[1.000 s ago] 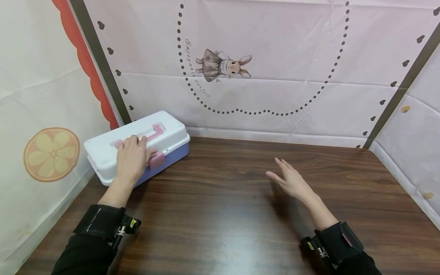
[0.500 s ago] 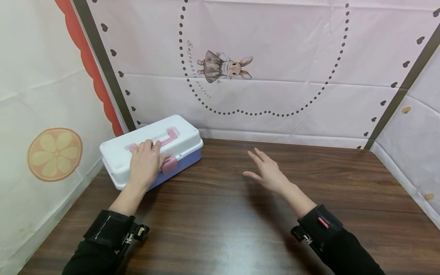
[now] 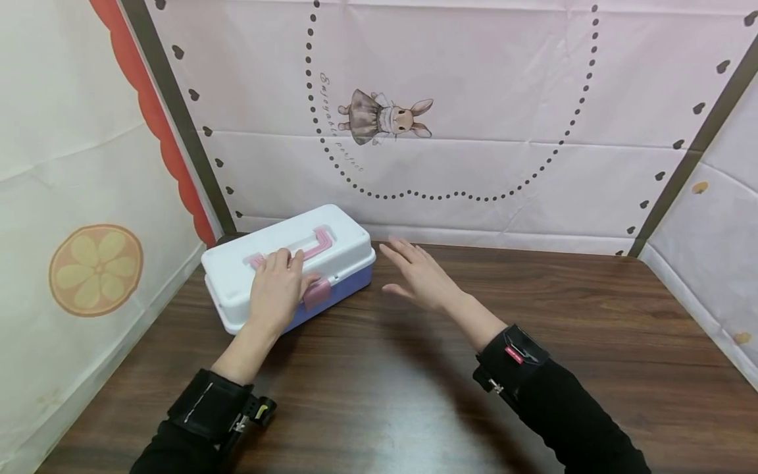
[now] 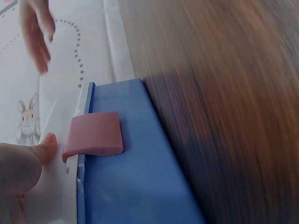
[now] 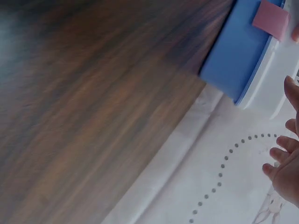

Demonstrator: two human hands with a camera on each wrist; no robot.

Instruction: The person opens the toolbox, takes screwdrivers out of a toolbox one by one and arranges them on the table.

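Note:
A toolbox with a white lid [image 3: 296, 232] and a blue-purple base [image 4: 133, 177] stands at the back left of the table. My left hand [image 3: 275, 288] grips the pink handle [image 3: 322, 242] on top, fingers bent over it. Its thumb lies by the pink front latch [image 3: 317, 293], which is closed. Just off the toolbox's right end, my right hand [image 3: 423, 276] hovers with fingers extended, holding nothing. In the right wrist view, that hand [image 5: 288, 172] is beside the lid, apart from it. Whatever lies inside the toolbox is hidden.
The brown wooden table [image 3: 379, 395] extends in front and to the right. Behind it hangs a pale cloth wall [image 3: 474, 99] with a printed rabbit [image 3: 385, 118]. Another cloth wall [image 3: 35, 197] with an orange-slice print borders the left side.
The toolbox has slid to the right along the table together with my left hand. My right hand has moved left, up close to the toolbox's right end.

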